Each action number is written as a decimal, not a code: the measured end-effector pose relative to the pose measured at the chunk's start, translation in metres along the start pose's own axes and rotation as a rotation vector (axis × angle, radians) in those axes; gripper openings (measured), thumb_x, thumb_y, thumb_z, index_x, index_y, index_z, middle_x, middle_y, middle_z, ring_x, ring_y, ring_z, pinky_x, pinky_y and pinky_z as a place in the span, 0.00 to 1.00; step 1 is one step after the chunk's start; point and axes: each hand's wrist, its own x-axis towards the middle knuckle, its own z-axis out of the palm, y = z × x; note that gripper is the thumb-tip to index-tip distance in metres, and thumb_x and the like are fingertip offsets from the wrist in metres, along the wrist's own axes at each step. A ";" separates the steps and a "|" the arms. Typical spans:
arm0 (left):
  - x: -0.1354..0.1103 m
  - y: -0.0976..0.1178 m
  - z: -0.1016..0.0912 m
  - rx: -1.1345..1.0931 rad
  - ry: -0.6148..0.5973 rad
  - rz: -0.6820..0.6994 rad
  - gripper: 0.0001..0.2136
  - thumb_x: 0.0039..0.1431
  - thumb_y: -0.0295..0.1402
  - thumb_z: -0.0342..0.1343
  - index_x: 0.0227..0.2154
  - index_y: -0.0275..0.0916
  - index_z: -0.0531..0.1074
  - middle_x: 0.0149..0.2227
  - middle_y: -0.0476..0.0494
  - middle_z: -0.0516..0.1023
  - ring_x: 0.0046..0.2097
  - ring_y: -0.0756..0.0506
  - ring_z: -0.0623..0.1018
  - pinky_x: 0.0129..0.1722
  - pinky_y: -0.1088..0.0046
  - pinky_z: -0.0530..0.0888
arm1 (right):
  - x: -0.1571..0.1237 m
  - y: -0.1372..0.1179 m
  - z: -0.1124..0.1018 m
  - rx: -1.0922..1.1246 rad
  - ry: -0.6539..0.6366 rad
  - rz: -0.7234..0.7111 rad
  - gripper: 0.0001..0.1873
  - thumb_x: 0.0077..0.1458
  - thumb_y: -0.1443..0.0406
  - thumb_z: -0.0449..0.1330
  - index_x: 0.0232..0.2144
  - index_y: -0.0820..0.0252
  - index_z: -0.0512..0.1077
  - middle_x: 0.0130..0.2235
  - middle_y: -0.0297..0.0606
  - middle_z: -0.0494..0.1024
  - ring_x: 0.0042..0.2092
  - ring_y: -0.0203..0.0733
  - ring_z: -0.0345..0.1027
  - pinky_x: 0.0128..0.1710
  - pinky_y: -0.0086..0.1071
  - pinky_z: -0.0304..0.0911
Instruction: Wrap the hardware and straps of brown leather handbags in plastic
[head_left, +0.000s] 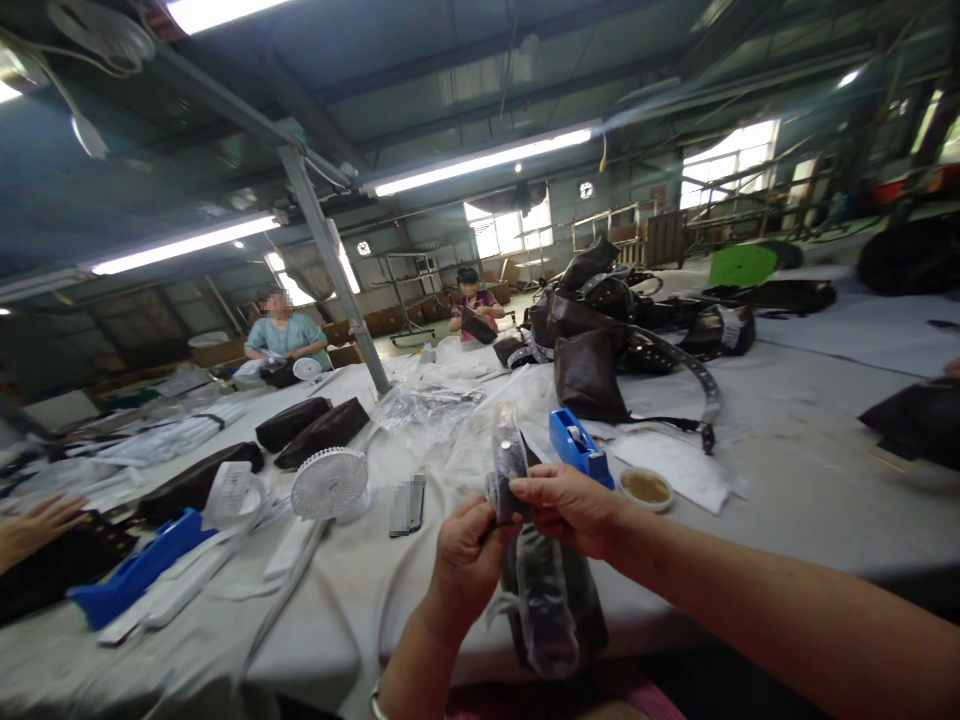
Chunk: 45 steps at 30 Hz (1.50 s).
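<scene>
A dark strap wrapped in clear plastic film [511, 455] stands up between my hands and hangs down past the table edge toward my lap. My left hand [465, 565] is closed round it from the left and below. My right hand [568, 508] pinches it from the right, fingers curled over the wrapped part. A blue tape dispenser [579, 447] sits on the white table cloth [787, 470] just behind my right hand. A small round dish with brown contents [646, 488] lies to the right of the dispenser.
A white handheld fan [330, 485] and a phone [409, 505] lie to the left. Dark bags [600, 340] are heaped at the back right, flat dark pouches [311, 428] at the left. Another person's hand [34, 528] rests at far left beside a second blue dispenser [139, 572]. Two people sit across.
</scene>
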 end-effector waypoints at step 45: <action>0.040 -0.052 0.039 -0.115 0.212 -0.398 0.08 0.51 0.35 0.66 0.34 0.39 0.82 0.30 0.47 0.81 0.34 0.44 0.76 0.37 0.71 0.70 | 0.064 -0.005 -0.057 0.059 0.022 0.135 0.22 0.50 0.52 0.66 0.23 0.59 0.62 0.17 0.22 0.55 0.18 0.26 0.39 0.18 0.25 0.35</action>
